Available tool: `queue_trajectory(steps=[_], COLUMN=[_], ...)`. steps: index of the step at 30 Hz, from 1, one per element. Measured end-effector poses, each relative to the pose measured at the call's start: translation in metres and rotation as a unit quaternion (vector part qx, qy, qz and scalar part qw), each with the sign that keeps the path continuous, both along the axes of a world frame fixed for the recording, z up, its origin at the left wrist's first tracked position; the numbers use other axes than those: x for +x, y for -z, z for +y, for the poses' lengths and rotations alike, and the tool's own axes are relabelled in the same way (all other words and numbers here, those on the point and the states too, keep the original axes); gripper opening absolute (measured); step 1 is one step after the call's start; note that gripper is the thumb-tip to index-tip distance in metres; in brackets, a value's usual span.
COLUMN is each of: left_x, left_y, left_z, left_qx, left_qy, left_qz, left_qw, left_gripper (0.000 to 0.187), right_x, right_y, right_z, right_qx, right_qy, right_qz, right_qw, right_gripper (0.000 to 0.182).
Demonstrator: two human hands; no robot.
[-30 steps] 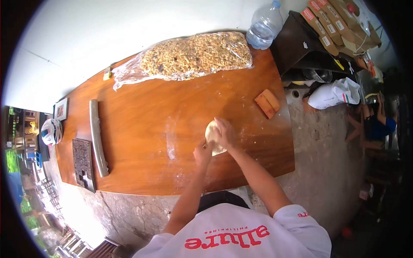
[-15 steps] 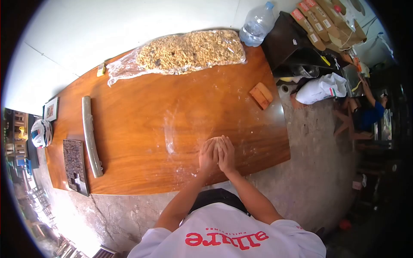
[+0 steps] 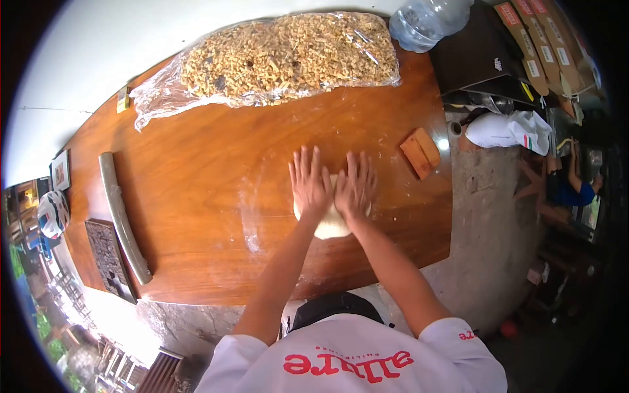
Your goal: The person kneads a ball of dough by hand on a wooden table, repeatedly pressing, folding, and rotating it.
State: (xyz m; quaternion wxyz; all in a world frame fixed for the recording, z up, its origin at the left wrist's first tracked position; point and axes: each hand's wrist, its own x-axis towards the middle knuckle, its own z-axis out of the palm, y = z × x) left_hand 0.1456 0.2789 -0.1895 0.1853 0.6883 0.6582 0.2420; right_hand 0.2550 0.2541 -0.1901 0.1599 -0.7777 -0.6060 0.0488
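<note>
A round, pale lump of dough (image 3: 332, 227) lies on the wooden table, its near side and edges showing from under my hands. My left hand (image 3: 311, 188) presses flat on the dough's left part, fingers stretched forward and slightly apart. On the right part, my right hand (image 3: 356, 187) lies palm down with its fingers spread. Both thumbs come close together over the middle. The dough beneath my palms is hidden. White flour smears (image 3: 249, 216) mark the table left of the dough.
A large clear bag of small yellowish pieces (image 3: 288, 59) lies along the table's far side, beside a water bottle (image 3: 429, 25). An orange-brown block (image 3: 420, 153) sits at the right. A long grey tube (image 3: 123, 216) and a dark carved panel (image 3: 110, 261) are left.
Both hands have moved forward, from cupped together around the dough near the table's front edge to flat with fingers stretched. More dough shows now. The camera view has shifted closer.
</note>
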Motion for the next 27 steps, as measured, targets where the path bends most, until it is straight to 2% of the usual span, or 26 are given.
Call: queue_trajectory(steps=[3, 4, 5, 6, 8, 9, 10, 11, 12, 14, 15, 16, 17, 18, 19, 20, 21, 22, 23, 24, 26, 27], left_x=[0.005, 0.005, 0.003, 0.001, -0.006, -0.007, -0.007, -0.005, 0.000, 0.010, 0.014, 0.015, 0.009, -0.001, -0.010, -0.021, -0.031, -0.041, -0.046, -0.046, -0.043, -0.041], left_y=[0.006, 0.007, 0.009, 0.006, -0.004, -0.002, -0.001, -0.015, -0.031, -0.028, -0.024, -0.022, -0.025, -0.029, -0.032, -0.030, -0.023, -0.021, -0.030, -0.034, -0.039, -0.033], left_z=[0.062, 0.076, 0.080, 0.072, 0.044, 0.027, 0.004, -0.021, -0.041, -0.088, -0.108, -0.127, -0.141, -0.153, -0.159, -0.161, -0.162, -0.164, -0.158, -0.150, -0.144, -0.151], left_qx=[0.005, 0.004, 0.058, 0.064, -0.088, -0.082, -0.081, -0.083, -0.078, -0.060, -0.062, -0.064, -0.057, -0.106, -0.154, -0.147, -0.087, -0.030, -0.005, -0.006, -0.089, -0.090], left_qy=[-0.056, -0.081, -0.067, -0.070, 0.035, 0.048, 0.058, 0.019, -0.019, -0.133, -0.170, -0.208, -0.206, -0.213, -0.218, -0.217, -0.267, -0.313, -0.278, -0.275, -0.040, -0.040], left_qz=[-0.020, -0.039, -0.082, -0.080, -0.235, -0.213, -0.191, -0.179, -0.168, -0.146, -0.150, -0.154, -0.156, -0.230, -0.302, -0.305, -0.340, -0.374, -0.439, -0.445, -0.384, -0.391], left_qw=[0.998, 0.996, 0.993, 0.992, 0.967, 0.972, 0.976, 0.980, 0.983, 0.978, 0.972, 0.964, 0.964, 0.944, 0.915, 0.916, 0.897, 0.873, 0.854, 0.852, 0.918, 0.915], left_gripper=[0.051, 0.052, 0.052, 0.052, 0.050, 0.047, 0.044, 0.044, 0.043, 0.043, 0.043, 0.043, 0.043, 0.042, 0.042, 0.042, 0.040, 0.039, 0.039, 0.039, 0.040, 0.040], right_x=[0.005, 0.007, 0.010, 0.017, 0.030, 0.046, 0.054, 0.061, 0.069, 0.082, 0.078, 0.066, 0.052, 0.029, 0.015, 0.007, 0.001, -0.002, -0.002, -0.002, -0.006, -0.006], right_y=[-0.007, -0.008, -0.008, 0.002, 0.031, 0.074, 0.052, 0.011, -0.017, 0.010, 0.045, 0.037, 0.002, 0.003, -0.031, -0.035, -0.038, -0.044, -0.055, -0.062, -0.073, -0.074], right_z=[0.075, 0.095, 0.109, 0.117, 0.138, 0.152, 0.145, 0.131, 0.121, 0.094, 0.076, 0.049, 0.018, -0.016, -0.039, -0.062, -0.084, -0.104, -0.126, -0.149, -0.189, -0.207], right_qx=[0.047, 0.080, 0.111, 0.116, 0.101, 0.216, 0.218, 0.129, 0.036, 0.024, 0.032, -0.015, -0.136, -0.046, -0.071, -0.005, 0.061, 0.067, 0.101, 0.133, 0.122, 0.109], right_qy=[0.013, -0.013, -0.038, -0.041, -0.116, -0.169, -0.168, -0.074, 0.020, -0.065, -0.101, -0.150, -0.171, -0.211, -0.167, -0.187, -0.204, -0.204, -0.238, -0.272, -0.255, -0.238], right_qz=[0.036, 0.049, 0.061, 0.064, 0.245, 0.318, 0.323, 0.532, 0.705, 0.534, 0.514, 0.470, 0.391, 0.294, 0.391, 0.351, 0.309, 0.305, 0.283, 0.259, 0.267, 0.281], right_qw=[0.998, 0.996, 0.991, 0.990, 0.957, 0.908, 0.906, 0.833, 0.708, 0.843, 0.851, 0.870, 0.894, 0.931, 0.902, 0.917, 0.927, 0.928, 0.924, 0.917, 0.921, 0.923], right_gripper=[0.052, 0.050, 0.047, 0.047, 0.044, 0.039, 0.039, 0.036, 0.033, 0.031, 0.030, 0.031, 0.034, 0.036, 0.033, 0.031, 0.029, 0.029, 0.029, 0.029, 0.029, 0.030])
